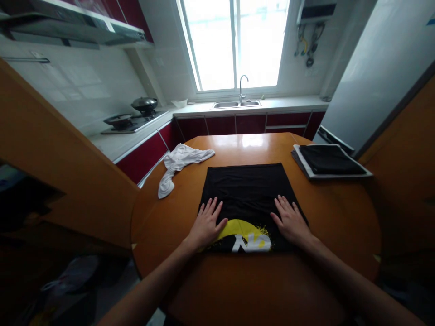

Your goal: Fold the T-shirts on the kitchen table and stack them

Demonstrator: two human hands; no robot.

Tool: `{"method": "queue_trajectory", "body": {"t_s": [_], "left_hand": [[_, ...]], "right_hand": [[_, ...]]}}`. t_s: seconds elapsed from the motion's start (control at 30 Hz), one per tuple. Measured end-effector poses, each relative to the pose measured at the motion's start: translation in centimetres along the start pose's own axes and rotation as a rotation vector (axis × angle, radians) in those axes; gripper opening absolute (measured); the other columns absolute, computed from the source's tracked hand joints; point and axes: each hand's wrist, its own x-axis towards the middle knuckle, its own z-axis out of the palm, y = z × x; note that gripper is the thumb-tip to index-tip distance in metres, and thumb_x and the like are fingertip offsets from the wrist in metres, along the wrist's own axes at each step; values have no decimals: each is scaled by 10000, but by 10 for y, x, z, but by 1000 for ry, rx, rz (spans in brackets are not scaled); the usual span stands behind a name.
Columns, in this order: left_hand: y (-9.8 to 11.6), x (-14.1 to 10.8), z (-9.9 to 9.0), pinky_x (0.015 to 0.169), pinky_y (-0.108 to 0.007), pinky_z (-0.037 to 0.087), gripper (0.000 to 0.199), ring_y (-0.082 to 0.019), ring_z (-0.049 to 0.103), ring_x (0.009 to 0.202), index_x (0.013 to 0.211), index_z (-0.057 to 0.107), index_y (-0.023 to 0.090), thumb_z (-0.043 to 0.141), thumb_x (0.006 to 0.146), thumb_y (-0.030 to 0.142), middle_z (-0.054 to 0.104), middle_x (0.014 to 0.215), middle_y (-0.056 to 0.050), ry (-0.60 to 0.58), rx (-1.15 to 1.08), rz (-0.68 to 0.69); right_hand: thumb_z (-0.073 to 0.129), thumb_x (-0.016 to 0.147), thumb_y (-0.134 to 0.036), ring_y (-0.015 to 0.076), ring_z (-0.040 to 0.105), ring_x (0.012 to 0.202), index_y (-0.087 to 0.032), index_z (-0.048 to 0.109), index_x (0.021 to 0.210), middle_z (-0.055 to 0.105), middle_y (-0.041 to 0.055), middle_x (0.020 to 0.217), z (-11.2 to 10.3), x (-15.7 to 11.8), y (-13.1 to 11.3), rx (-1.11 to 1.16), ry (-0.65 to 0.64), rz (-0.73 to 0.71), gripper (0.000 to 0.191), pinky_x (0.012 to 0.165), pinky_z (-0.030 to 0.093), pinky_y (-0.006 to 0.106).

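A black shirt [248, 190] with a yellow and white print lies folded into a flat block on the round wooden table. My left hand [207, 224] rests palm down on its left side, fingers spread, beside the yellow part of the print. On the right side of the cloth my right hand [290, 219] lies flat too, fingers apart. Neither hand grips anything. The near edge of the shirt runs straight across below both hands, and small wrinkles show between them.
The wooden table [163, 240] holds a crumpled white garment [183, 158] at the far left and a stack of folded clothes [328, 160] at the far right. Beyond stand a counter with a sink [226, 104], a stove with pans [144, 104] and a fridge [370, 77].
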Motion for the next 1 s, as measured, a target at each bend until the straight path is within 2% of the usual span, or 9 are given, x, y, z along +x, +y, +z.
{"method": "queue_trajectory", "body": {"t_s": [0.07, 0.13, 0.27, 0.37, 0.47, 0.63, 0.73, 0.9, 1.0], "left_hand": [[-4, 1, -1, 1202, -553, 240, 646, -325, 245, 1512, 1516, 430, 178, 415, 998, 563, 327, 1618, -136, 44, -55, 4], [-12, 3, -5, 1198, -512, 277, 586, -297, 301, 1492, 1489, 464, 181, 400, 1011, 515, 390, 1589, -121, 121, -133, -5], [-45, 14, -14, 1105, -452, 413, 509, -289, 546, 1278, 1356, 594, 134, 410, 983, 427, 603, 1359, -151, 262, -246, -111], [-72, 23, -17, 951, -430, 502, 459, -293, 651, 1035, 1159, 712, 137, 456, 914, 429, 697, 1095, -138, 243, -300, -196], [-88, 29, -19, 804, -387, 525, 427, -270, 673, 853, 987, 758, 164, 515, 842, 483, 720, 931, -105, 190, -368, -253], [-90, 27, -22, 714, -346, 513, 449, -251, 681, 764, 917, 758, 172, 604, 766, 566, 759, 880, -87, 152, -492, -339], [-85, 23, -25, 712, -331, 518, 449, -242, 691, 760, 924, 758, 169, 644, 755, 569, 770, 866, -81, 188, -582, -354], [-76, 20, -25, 700, -306, 516, 384, -217, 684, 755, 898, 757, 168, 682, 775, 524, 771, 865, -75, 330, -660, -335], [-77, 20, -21, 661, -295, 507, 357, -202, 666, 707, 887, 757, 173, 683, 782, 506, 762, 820, -62, 313, -635, -325]], "right_hand": [[347, 1013, -418, 290, 281, 1499, -107, 441, 1501, 355, 156, 1601, -4, 1, 5, 30, 56, 25, 586, 1201, 238, 549], [363, 1006, -372, 297, 378, 1447, -104, 494, 1460, 446, 168, 1546, -13, 4, 17, 71, 144, 77, 544, 1174, 307, 518], [427, 951, -251, 282, 623, 1163, -118, 697, 1204, 680, 175, 1241, -33, 18, 59, 182, 227, 223, 393, 1031, 463, 403], [460, 894, -170, 248, 688, 1013, -156, 755, 1011, 743, 140, 1082, -37, 30, 88, 330, 174, 333, 318, 917, 509, 347], [492, 877, -177, 215, 715, 909, -182, 757, 924, 772, 99, 979, -32, 39, 97, 404, 147, 366, 269, 801, 521, 293], [620, 859, -360, 195, 696, 757, -204, 735, 826, 760, 63, 835, -23, 40, 87, 427, 106, 330, 197, 667, 487, 268], [625, 844, -368, 192, 672, 746, -214, 720, 819, 742, 55, 832, -20, 35, 85, 375, 107, 319, 183, 658, 466, 278], [553, 867, -413, 212, 653, 750, -203, 689, 831, 715, 71, 832, -16, 28, 88, 416, 197, 273, 253, 675, 472, 316], [534, 864, -427, 230, 647, 756, -200, 676, 830, 707, 85, 837, -15, 26, 89, 425, 248, 262, 271, 683, 476, 341]]}}
